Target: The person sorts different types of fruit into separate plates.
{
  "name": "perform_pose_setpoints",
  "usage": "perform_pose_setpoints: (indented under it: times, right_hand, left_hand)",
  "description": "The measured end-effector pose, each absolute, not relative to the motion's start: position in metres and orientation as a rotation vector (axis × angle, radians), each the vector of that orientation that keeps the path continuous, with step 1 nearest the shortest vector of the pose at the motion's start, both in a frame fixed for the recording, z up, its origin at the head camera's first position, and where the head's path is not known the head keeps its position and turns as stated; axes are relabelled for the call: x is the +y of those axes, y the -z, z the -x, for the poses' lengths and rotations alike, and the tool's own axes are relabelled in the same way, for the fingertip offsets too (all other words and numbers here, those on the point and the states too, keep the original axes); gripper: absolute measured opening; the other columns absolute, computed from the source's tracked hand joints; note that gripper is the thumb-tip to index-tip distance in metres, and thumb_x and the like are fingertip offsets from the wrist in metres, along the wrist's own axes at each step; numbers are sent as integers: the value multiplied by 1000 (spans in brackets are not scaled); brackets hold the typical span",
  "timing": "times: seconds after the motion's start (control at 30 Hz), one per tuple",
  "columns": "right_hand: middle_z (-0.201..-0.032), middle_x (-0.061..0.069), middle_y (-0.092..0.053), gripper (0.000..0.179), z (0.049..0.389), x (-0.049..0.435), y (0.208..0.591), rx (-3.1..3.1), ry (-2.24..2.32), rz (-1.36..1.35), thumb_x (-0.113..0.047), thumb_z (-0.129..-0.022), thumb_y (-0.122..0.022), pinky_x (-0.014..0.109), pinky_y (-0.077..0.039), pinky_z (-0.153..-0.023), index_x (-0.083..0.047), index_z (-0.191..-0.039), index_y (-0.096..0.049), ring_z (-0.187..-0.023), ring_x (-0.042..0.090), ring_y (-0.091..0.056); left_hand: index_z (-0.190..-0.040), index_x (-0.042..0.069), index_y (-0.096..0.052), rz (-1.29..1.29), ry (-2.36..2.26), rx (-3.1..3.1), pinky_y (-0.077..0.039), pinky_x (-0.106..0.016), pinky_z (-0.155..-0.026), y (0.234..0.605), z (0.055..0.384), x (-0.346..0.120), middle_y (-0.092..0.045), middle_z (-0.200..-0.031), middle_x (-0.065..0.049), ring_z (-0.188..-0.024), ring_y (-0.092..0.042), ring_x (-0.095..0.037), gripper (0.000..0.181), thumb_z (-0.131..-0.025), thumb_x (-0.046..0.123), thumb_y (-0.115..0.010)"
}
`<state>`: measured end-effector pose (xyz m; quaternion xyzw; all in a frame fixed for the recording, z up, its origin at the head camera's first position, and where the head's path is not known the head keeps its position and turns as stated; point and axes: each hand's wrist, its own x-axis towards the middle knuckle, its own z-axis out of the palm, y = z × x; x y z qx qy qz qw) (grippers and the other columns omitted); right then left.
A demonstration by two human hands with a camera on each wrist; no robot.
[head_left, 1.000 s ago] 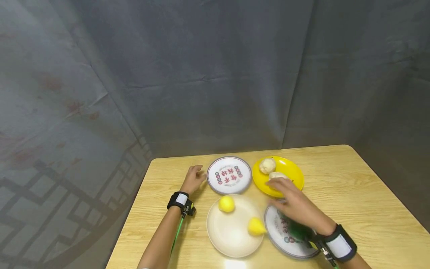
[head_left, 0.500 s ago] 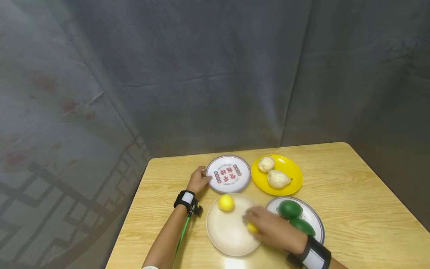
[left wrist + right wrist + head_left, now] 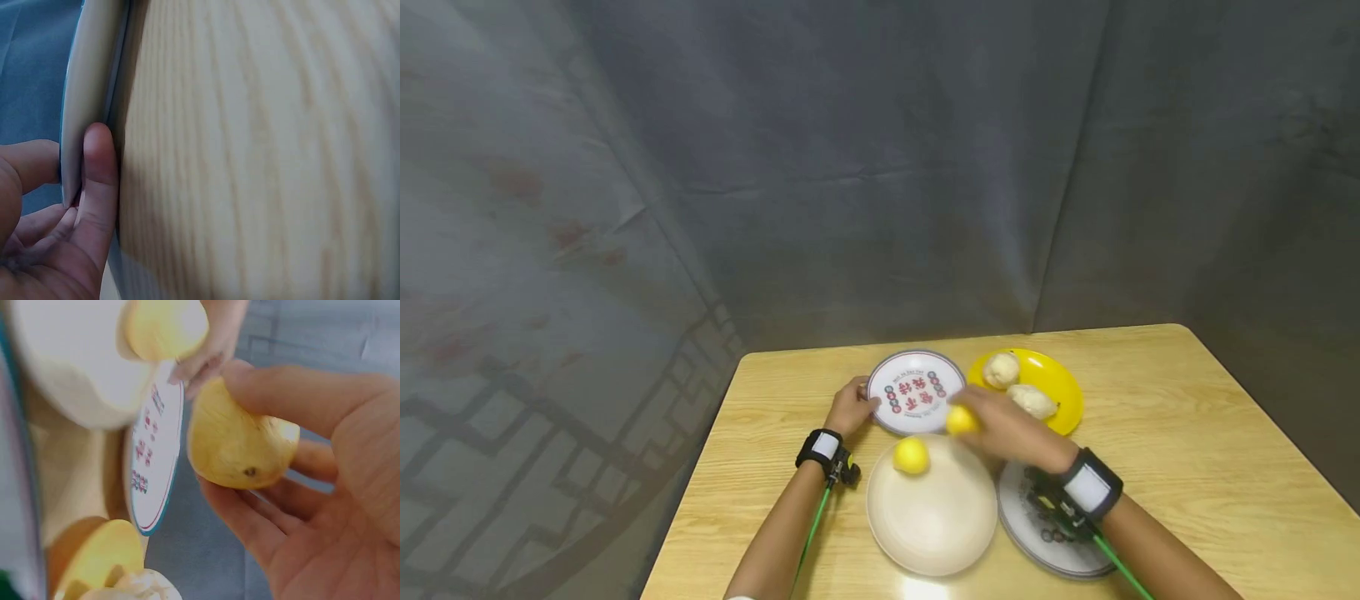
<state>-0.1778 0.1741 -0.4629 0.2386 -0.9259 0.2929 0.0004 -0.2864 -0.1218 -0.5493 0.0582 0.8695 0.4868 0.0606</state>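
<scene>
My left hand [image 3: 852, 408] grips the left rim of a white plate [image 3: 917, 360] with red lettering. In the left wrist view, thumb and fingers pinch the plate's edge [image 3: 94, 69] from both faces, close above the wood. My right hand [image 3: 1018, 429] holds a lemon [image 3: 962, 419] over the near right part of that plate. The right wrist view has this lemon [image 3: 240, 444] between thumb and fingertips, its stem end toward the palm. A second lemon [image 3: 912, 456] lies near the far edge of the cream plate [image 3: 934, 533].
On the yellow plate [image 3: 1069, 392] at the back right lie two pale, pear-like fruits [image 3: 1032, 402]. Another patterned plate [image 3: 1026, 533] sits at the near right, partly under my right wrist, its green fruits mostly hidden. A grey curtain [image 3: 880, 208] hangs behind the table [image 3: 1187, 433].
My right hand reached down to the cream plate, took the near lemon and carried it up toward the lettered plate. My left hand moved right onto that plate's rim.
</scene>
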Motion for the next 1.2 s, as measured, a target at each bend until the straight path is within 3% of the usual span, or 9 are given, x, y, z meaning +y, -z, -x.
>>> perform_pose_setpoints:
  times: [0.2, 0.37, 0.57, 0.73, 0.97, 1.2]
  right_hand:
    - [-133, 13, -69, 51, 232, 159, 479, -2892, -1127, -603, -20, -92, -82, 51, -57, -106, -5, -138, -65, -119, 30, -66]
    - [-139, 21, -65, 55, 254, 144, 501, -2920, -1175, -544, -18, -93, -81, 56, -52, -112, 3, -140, -61, -127, 39, -63]
    - [-144, 24, -62, 58, 259, 132, 514, -2957, -1133, -510, -15, -93, -80, 57, -47, -118, 4, -143, -59, -134, 41, -59]
    - [-141, 22, -63, 55, 257, 125, 516, -2979, -1068, -535, -13, -93, -78, 56, -49, -116, 1, -144, -60, -128, 40, -62]
    - [-150, 24, -59, 60, 253, 122, 523, -3004, -1017, -547, -10, -93, -77, 57, -47, -119, 1, -148, -57, -136, 42, -58]
    - [-149, 25, -57, 59, 252, 123, 520, -2992, -968, -602, -13, -94, -78, 57, -50, -115, 0, -147, -57, -134, 42, -57]
  left_hand:
    - [-149, -5, -54, -153, -1439, 2673, -56, -25, -66, 552, 286, -121, -66, -102, -16, -77, -63, -17, 56, -98, 8, -72]
    - [-149, -4, -55, -144, -1446, 2672, -51, -24, -65, 553, 284, -119, -66, -102, -16, -78, -62, -18, 55, -98, 8, -73]
    - [-150, -4, -54, -164, -1430, 2676, -51, -23, -64, 556, 282, -116, -67, -104, -15, -80, -62, -17, 56, -98, 10, -72]
    - [-150, -3, -54, -140, -1426, 2686, -50, -23, -66, 554, 283, -116, -67, -104, -14, -81, -61, -17, 56, -99, 10, -72]
    - [-150, -3, -54, -134, -1426, 2678, -51, -23, -66, 555, 281, -115, -68, -104, -15, -81, -62, -17, 57, -99, 10, -73]
    - [-150, -3, -54, -146, -1440, 2681, -51, -23, -68, 555, 281, -115, -67, -105, -15, -83, -62, -18, 56, -99, 10, -72]
